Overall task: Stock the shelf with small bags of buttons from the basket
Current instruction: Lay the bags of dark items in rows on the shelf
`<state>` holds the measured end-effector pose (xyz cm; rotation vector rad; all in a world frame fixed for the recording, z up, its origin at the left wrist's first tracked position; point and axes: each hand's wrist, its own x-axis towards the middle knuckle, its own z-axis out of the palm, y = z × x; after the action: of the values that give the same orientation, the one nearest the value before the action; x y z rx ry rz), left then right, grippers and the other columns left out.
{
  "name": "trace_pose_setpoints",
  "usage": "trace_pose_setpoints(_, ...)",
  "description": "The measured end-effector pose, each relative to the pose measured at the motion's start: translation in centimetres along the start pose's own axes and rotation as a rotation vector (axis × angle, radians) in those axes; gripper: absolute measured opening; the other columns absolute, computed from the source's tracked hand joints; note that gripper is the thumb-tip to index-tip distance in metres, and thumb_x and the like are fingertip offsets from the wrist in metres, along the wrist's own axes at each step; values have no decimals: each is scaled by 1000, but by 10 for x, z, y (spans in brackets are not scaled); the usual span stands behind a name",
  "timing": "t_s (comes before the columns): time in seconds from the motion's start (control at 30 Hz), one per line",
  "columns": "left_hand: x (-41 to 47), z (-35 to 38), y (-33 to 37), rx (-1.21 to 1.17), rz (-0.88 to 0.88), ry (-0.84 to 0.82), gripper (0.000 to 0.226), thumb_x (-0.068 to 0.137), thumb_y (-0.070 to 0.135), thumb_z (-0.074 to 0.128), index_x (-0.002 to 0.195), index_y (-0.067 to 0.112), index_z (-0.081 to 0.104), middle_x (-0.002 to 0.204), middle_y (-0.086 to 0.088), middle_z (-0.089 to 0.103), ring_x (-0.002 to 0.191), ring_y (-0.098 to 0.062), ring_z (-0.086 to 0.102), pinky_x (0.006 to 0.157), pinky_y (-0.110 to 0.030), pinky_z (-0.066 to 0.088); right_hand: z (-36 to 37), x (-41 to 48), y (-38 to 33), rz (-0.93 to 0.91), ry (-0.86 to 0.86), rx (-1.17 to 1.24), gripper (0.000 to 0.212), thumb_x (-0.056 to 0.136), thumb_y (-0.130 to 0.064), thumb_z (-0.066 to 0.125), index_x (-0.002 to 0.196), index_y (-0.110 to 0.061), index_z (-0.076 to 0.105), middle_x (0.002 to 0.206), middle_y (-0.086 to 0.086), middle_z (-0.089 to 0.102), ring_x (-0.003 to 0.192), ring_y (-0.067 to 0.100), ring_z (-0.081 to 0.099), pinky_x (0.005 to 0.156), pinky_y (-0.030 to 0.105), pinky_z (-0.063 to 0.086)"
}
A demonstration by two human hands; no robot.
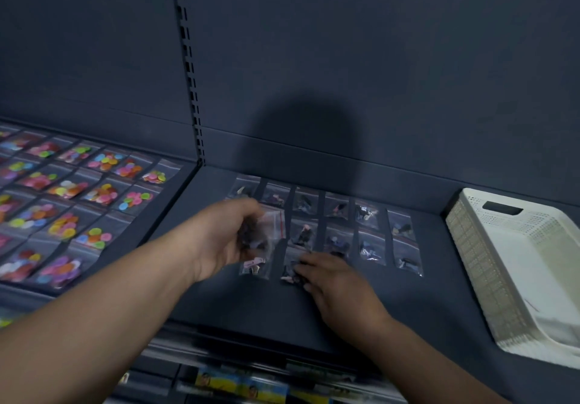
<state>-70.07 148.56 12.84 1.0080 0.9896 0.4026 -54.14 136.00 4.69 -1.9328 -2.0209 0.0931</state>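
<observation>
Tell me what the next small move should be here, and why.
Probably let the right hand flatten the bag under its fingertips, square with the rows, then let go. That bag lies in the front row of the shelf, beside another, while the left hand holds a bunch of bags waiting to go down.
</observation>
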Motion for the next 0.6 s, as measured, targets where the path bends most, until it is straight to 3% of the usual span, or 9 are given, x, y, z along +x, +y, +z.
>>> trace_pose_setpoints(0.17, 2, 3, -2, -45, 17, -20, 28, 84, -4, 32, 99, 0, 55, 91, -19, 52, 59, -19, 49, 48, -26, 50, 2, 0, 4, -67, 42, -52, 30, 74, -18, 62, 102, -17, 73, 110, -1, 70, 97, 19, 67, 90, 27, 47)
trace_pose_setpoints(0.27, 1, 9, -6, 5, 70, -40, 30, 86, -12, 32, 90, 2, 58, 80, -16, 56, 59, -17, 52, 53, -26, 51, 1, -1, 5, -46, 20, 37, 31, 86, -26, 49, 107, -18, 71, 117, 0, 67, 104, 19, 63, 97, 25, 43)
trace_pose_setpoints(0.37, -1, 15, -9, 15, 103, -68, 28, 89, -13, 38, 85, 7, 57, 71, -9, 56, 56, -13, 53, 51, -21, 53, -10, 1, 0, 162, 125, 354, 36, 89, -36, 43, 108, -19, 69, 111, -4, 66, 105, 9, 56, 96, 15, 37)
trace_pose_setpoints(0.43, -3, 20, -11, 13, 115, -71, 24, 90, -12, 43, 88, 7, 57, 75, -11, 57, 59, -14, 55, 51, -21, 54, -25, 6, -9, 376, 212, 773, 24, 92, -34, 50, 92, -19, 69, 92, -5, 68, 89, 7, 60, 85, 22, 45)
trace_pose_setpoints(0.5, -3, 26, -12, 20, 129, -59, 20, 89, -10, 48, 88, 8, 57, 79, -11, 58, 62, -15, 57, 51, -23, 55, -39, 11, -18, 519, 194, 1191, 18, 92, -30, 55, 83, -19, 68, 80, -5, 68, 75, 8, 60, 73, 26, 48)
trace_pose_setpoints(0.6, -4, 40, -13, 66, 163, -61, 19, 86, -8, 56, 85, 11, 55, 83, -13, 62, 66, -18, 59, 55, -27, 56, -49, 14, -28, 468, 183, 1230, 1, 85, -15, 66, 84, -16, 66, 70, -10, 64, 65, 2, 55, 63, 19, 44)
